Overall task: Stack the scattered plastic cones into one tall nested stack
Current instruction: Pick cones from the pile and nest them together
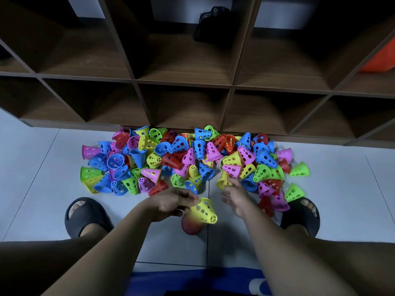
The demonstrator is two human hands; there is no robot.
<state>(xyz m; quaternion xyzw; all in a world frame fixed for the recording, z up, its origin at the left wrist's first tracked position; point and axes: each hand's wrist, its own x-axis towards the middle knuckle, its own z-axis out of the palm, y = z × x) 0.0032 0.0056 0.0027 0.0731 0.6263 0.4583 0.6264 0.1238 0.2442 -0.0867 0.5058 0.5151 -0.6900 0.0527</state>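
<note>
A wide pile of small perforated plastic cones [192,159] in blue, yellow, green, pink and red lies on the pale floor in front of a shelf unit. My left hand [173,202] grips a yellow cone [204,210] by its narrow end, tilted with the wide rim toward the lower right. A red cone [191,226] stands blurred on the floor just below it. My right hand [234,198] hovers with fingers spread and relaxed at the near edge of the pile, beside a yellow cone [223,180], holding nothing.
A dark wooden cubby shelf [186,86] rises right behind the pile. My feet in black slippers sit at the left [85,214] and right [301,216]; several cones touch the right slipper. Bare floor tile [32,178] extends left of the pile.
</note>
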